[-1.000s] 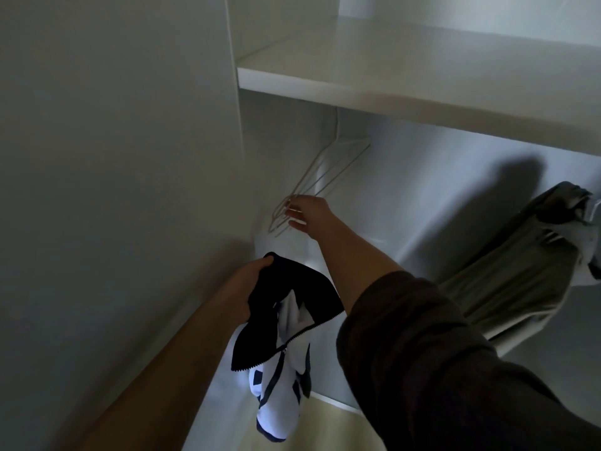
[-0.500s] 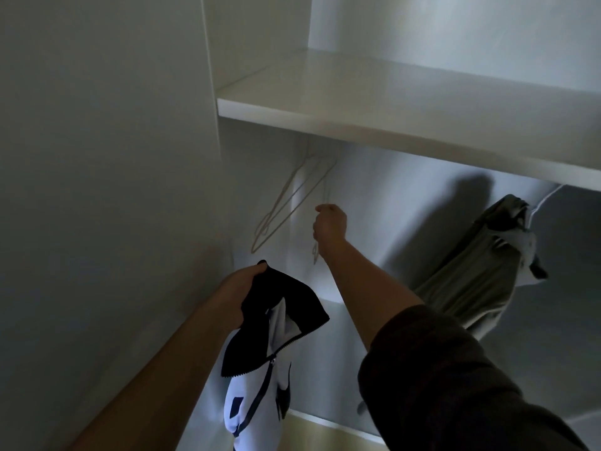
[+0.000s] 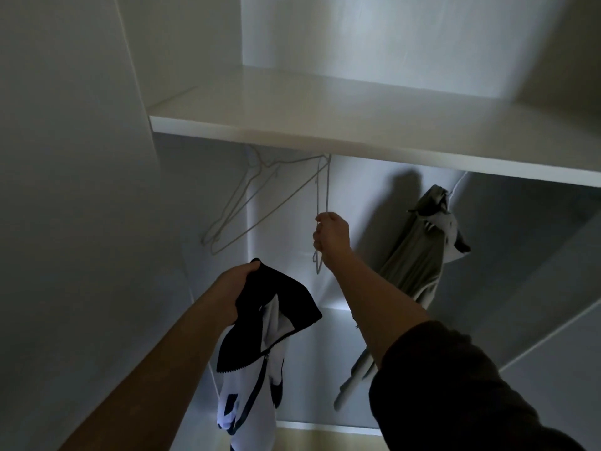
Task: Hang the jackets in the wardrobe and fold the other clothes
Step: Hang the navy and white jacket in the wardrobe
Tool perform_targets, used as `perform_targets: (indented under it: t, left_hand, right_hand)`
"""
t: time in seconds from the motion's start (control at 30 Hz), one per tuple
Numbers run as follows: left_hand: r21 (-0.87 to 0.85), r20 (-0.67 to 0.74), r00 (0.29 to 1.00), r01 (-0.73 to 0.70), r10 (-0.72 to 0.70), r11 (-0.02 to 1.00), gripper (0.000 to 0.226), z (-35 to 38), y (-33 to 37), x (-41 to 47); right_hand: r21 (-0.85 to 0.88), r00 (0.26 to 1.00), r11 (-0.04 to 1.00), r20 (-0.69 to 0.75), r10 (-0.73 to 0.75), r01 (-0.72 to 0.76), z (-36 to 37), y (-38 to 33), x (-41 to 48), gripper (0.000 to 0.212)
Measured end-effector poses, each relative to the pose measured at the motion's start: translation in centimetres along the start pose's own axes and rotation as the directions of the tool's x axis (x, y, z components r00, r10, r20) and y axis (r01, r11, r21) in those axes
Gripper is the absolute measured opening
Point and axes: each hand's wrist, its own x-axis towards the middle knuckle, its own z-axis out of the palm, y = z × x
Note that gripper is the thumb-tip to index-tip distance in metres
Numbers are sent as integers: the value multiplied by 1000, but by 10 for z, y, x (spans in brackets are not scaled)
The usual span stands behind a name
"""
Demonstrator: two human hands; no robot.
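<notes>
The left fingers [image 3: 252, 266] are curled round the black collar of a jacket [image 3: 279, 307] and grip it. The rest of the jacket, white with dark panels and a zip, hangs straight down below them, in front of the lower part of the wardrobe [image 3: 97, 190].

The right fingers [image 3: 320, 222], up and to the right of the left ones, are closed round a thin wire hanger [image 3: 326, 190]. That hanger runs almost vertically. Its top goes up from the fingers to the front edge of the shelf [image 3: 325, 125] and is hidden there, so whether it hooks on a rail cannot be told. Its lower end sticks out just below the fingers.

Left of the right fingers and above the left ones, other hangers [image 3: 240, 206] dangle tilted under the shelf, touching neither set of fingers.

To the right of the right fingers, a grey garment [image 3: 413, 255] hangs from under the shelf. Its lower part passes behind the right forearm, which wears a dark sleeve [image 3: 455, 385].
</notes>
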Motion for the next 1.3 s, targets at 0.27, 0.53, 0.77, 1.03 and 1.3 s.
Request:
perform_targets:
  t: [0.27,0.53,0.77,1.03,1.3]
  left_hand:
    - [30,-2,1000,-4,4,1000,30,13,-4,3]
    - [81,24,1000,6,-8,997,28,20,-9,10]
    - [114,58,998,30,-37,993,25,35,-15,10]
    - [210,104,992,43,-66,977,26,78,-36,0]
    - [323,103,993,21,-57,946,26,118,-76,-27]
  right_hand:
    - [-33,997,999,-74,-10,7,-27,4,3,28]
    - [-42,986,999,-164,-34,28,-48,-5,19,30]
    - [-75,991,997,-133,-16,6,-75,33,-15,28]
    - [-197,983,979,-166,-76,43,-156,96,-102,24]
    - [-209,932,978,-358,-59,-19,-221,101,-134,37]
